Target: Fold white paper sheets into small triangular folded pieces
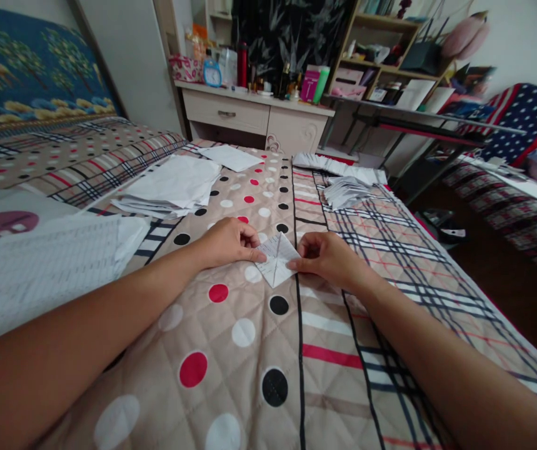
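A small folded piece of paper [276, 261], diamond-shaped with a crease down its middle and faint writing on it, is held just over the bedspread [242, 394]. My left hand [230, 242] pinches its left corner between thumb and curled fingers. On the opposite side, my right hand [327, 259] grips the right corner in the same way. Beyond my left hand lies a stack of white paper sheets [169, 181], with a single sheet [230, 157] farther back. A pile of small folded papers [346, 191] rests past my right hand.
Printed sheets [57, 269] spread at the left. A long row of folded white paper [338, 167] lies near the bed's far right edge. Behind the bed stands a white dresser [225, 111] with bottles and a blue clock [212, 73]. A desk with shelves [381, 69] is at the back right.
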The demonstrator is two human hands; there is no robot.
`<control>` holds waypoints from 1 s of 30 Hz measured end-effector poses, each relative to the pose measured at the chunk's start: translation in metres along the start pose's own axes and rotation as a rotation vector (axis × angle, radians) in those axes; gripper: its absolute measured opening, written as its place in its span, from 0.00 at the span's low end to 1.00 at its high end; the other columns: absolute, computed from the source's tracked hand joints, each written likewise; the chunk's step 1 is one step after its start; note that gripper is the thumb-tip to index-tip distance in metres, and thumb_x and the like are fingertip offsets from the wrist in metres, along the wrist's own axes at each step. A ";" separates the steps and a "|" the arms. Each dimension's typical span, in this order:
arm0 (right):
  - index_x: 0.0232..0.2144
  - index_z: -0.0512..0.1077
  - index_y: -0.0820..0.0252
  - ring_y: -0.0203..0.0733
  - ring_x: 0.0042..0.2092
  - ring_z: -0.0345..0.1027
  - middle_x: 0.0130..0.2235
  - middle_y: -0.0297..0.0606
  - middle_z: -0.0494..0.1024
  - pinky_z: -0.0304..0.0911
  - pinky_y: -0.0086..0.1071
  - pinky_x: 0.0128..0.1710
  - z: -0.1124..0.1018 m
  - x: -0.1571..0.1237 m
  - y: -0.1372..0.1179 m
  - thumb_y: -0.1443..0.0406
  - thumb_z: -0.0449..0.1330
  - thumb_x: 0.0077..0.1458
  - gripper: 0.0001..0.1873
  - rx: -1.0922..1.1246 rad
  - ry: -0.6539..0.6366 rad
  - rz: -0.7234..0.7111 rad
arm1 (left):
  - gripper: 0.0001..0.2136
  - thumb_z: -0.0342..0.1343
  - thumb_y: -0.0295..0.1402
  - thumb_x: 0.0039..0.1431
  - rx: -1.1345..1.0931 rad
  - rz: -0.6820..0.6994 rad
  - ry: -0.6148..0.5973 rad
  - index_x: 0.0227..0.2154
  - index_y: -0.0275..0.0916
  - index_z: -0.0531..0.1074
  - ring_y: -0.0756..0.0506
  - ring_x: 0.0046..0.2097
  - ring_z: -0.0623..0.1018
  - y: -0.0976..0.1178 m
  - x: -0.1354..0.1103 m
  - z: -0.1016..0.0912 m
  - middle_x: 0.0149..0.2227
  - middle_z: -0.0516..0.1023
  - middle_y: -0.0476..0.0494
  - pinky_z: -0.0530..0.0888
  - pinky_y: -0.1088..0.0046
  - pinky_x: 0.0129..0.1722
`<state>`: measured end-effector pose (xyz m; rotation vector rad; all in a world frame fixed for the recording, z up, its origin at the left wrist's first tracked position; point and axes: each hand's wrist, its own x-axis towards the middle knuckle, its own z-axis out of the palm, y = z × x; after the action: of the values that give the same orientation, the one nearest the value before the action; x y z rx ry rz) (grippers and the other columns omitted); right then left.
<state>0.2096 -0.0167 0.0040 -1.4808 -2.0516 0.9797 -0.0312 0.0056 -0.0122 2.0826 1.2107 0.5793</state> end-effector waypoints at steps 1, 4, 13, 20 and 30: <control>0.24 0.69 0.60 0.33 0.25 0.63 0.23 0.30 0.72 0.55 0.26 0.23 0.001 0.000 0.000 0.59 0.68 0.40 0.13 0.056 -0.023 -0.007 | 0.16 0.67 0.44 0.43 -0.035 0.001 0.000 0.23 0.36 0.74 0.53 0.25 0.65 -0.001 0.000 0.000 0.21 0.68 0.53 0.59 0.77 0.24; 0.26 0.72 0.62 0.32 0.24 0.61 0.23 0.31 0.71 0.55 0.26 0.23 0.002 -0.001 0.000 0.61 0.66 0.43 0.10 0.168 -0.088 -0.020 | 0.16 0.66 0.45 0.44 -0.076 0.013 0.016 0.23 0.35 0.75 0.53 0.24 0.64 -0.003 -0.001 0.001 0.21 0.68 0.53 0.58 0.77 0.24; 0.26 0.74 0.64 0.33 0.26 0.65 0.26 0.34 0.75 0.58 0.27 0.26 0.006 0.000 0.000 0.58 0.69 0.40 0.15 0.441 -0.026 0.011 | 0.15 0.57 0.38 0.55 -0.141 0.030 0.046 0.18 0.35 0.71 0.53 0.22 0.65 0.005 -0.003 0.002 0.19 0.69 0.50 0.59 0.77 0.24; 0.28 0.75 0.63 0.34 0.28 0.66 0.29 0.35 0.77 0.60 0.28 0.27 0.011 -0.004 -0.008 0.59 0.67 0.46 0.12 0.482 0.072 -0.084 | 0.16 0.53 0.39 0.60 -0.483 0.032 0.218 0.20 0.35 0.67 0.54 0.21 0.66 0.023 -0.008 0.007 0.19 0.67 0.53 0.61 0.79 0.22; 0.23 0.68 0.59 0.32 0.21 0.58 0.21 0.30 0.68 0.54 0.28 0.21 0.025 -0.010 -0.022 0.59 0.65 0.46 0.12 0.469 0.251 -0.051 | 0.33 0.69 0.26 0.41 -0.787 -0.084 0.153 0.51 0.37 0.61 0.46 0.35 0.81 0.021 -0.005 0.024 0.36 0.80 0.45 0.76 0.71 0.33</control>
<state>0.1817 -0.0375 0.0047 -1.2236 -1.5430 1.0982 -0.0058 -0.0142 -0.0136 1.3347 0.9287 0.9967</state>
